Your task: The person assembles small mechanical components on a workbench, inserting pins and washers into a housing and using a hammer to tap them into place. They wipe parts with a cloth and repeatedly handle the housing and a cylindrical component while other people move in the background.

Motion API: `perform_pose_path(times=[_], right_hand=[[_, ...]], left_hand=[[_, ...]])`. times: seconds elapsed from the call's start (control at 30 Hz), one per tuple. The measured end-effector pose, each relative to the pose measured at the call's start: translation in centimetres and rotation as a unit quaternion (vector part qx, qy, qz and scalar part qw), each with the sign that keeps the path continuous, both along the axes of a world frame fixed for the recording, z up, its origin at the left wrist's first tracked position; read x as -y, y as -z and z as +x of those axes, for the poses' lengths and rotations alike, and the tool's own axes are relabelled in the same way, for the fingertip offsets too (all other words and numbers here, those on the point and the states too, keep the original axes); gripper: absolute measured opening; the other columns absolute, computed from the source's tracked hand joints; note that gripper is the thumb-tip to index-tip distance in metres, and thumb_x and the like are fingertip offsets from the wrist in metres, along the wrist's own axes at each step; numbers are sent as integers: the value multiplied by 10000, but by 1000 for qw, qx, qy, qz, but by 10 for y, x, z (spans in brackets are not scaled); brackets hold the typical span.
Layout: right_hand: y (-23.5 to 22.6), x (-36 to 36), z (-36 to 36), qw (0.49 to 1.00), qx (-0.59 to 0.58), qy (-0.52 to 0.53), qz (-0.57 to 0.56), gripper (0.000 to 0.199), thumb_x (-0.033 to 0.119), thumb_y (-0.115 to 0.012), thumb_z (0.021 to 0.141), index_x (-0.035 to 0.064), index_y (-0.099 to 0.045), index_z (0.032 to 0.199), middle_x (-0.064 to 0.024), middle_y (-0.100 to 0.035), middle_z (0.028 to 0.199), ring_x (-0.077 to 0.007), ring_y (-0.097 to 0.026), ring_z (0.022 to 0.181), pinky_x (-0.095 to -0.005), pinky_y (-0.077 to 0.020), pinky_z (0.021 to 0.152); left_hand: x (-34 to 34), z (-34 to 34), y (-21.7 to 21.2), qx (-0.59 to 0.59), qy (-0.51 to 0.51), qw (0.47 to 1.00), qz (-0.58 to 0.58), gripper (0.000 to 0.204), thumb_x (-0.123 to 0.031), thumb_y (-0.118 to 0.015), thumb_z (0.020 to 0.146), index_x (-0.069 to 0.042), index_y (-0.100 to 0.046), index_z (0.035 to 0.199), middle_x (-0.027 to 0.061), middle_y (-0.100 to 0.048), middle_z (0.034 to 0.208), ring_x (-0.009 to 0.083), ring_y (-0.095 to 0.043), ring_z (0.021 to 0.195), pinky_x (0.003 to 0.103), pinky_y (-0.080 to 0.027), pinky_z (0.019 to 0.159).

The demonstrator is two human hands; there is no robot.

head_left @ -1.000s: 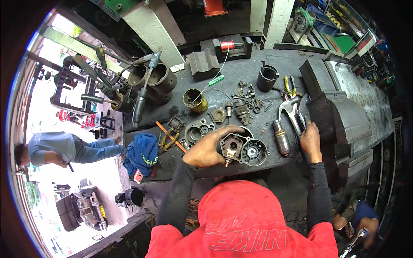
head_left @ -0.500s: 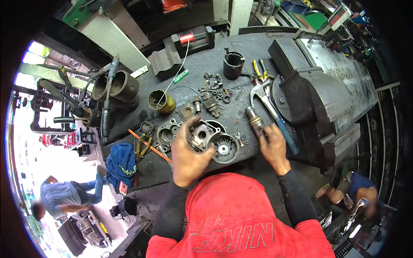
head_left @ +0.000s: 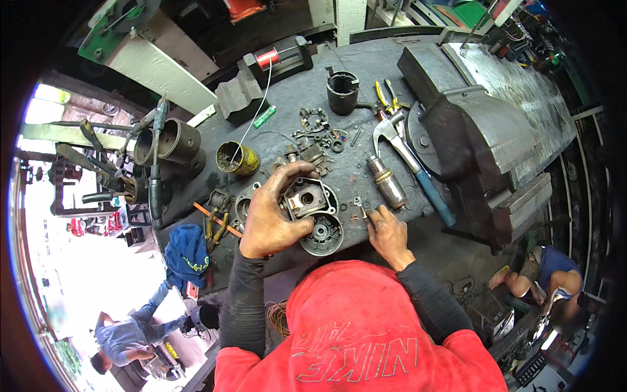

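My left hand (head_left: pixel 273 219) is wrapped round a grey cast metal housing (head_left: pixel 307 198), thumb at its near side and fingers over its far side. A round, open part with a ribbed hub (head_left: pixel 322 233) sits against it, over the bench's near edge. My right hand (head_left: pixel 389 236) is closed, fingertips down on the bench beside small metal pieces (head_left: pixel 356 208); what they pinch is too small to make out. Beyond that hand lies an armature-like metal cylinder with a brass-coloured band (head_left: pixel 386 183), apart from the fingers.
A claw hammer (head_left: pixel 413 163) with blue handle and yellow-handled pliers (head_left: pixel 386 98) lie before a large bench vise (head_left: pixel 477 137). Gears and loose parts (head_left: pixel 317 147), a yellow can (head_left: pixel 236 159) and a dark cylinder (head_left: pixel 343 93) stand farther back. Other people are at left and right.
My right hand has moved left and nearer, away from the banded cylinder, down to the small pieces. My left hand still holds the housing. The whole view has shifted slightly.
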State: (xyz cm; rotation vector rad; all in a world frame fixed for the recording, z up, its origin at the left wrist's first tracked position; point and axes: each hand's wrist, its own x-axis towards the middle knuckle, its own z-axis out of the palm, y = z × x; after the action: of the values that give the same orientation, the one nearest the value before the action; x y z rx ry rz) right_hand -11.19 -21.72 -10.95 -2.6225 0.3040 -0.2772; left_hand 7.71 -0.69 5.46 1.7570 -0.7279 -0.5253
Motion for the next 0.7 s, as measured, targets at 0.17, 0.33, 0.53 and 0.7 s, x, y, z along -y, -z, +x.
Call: perform_pose_path(times=[0.17,0.33,0.53,0.7], right_hand=[[-14,-1,-1,996,37,-9,77,215,63,-775,865,66,-735,1076,-98,-672,938,-325,-703,874,-430,-564,708],[-58,0,-7,937,76,59,336,164,25,-814,865,-2,-793,1026,-108,-743,943,-229,-715,888,-332,-550,794],[-106,6,-9,888,123,52,439,199,-23,-877,807,-16,-805,993,-86,-744,950,-197,-683,906,-327,-546,819],[-144,2,-13,882,150,36,446,210,-46,-871,800,-18,-783,988,-98,-707,892,-168,-658,826,-297,-529,706]], left_hand=[[-3,2,4,3,-18,999,-28,792,3,-760,627,15,-566,1395,124,-687,1306,212,-655,1251,359,-490,1136],[-4,15,7,-8,18,1000,-12,820,-19,-756,658,9,-548,1451,137,-651,1390,225,-601,1338,379,-446,1182],[-9,-9,-11,143,-105,983,47,793,-105,-885,752,1,-563,1469,134,-638,1427,257,-590,1361,395,-451,1177],[-9,-79,-41,160,-206,965,-39,360,-32,-868,826,0,-754,1167,144,-772,1089,265,-752,1043,365,-583,931]])
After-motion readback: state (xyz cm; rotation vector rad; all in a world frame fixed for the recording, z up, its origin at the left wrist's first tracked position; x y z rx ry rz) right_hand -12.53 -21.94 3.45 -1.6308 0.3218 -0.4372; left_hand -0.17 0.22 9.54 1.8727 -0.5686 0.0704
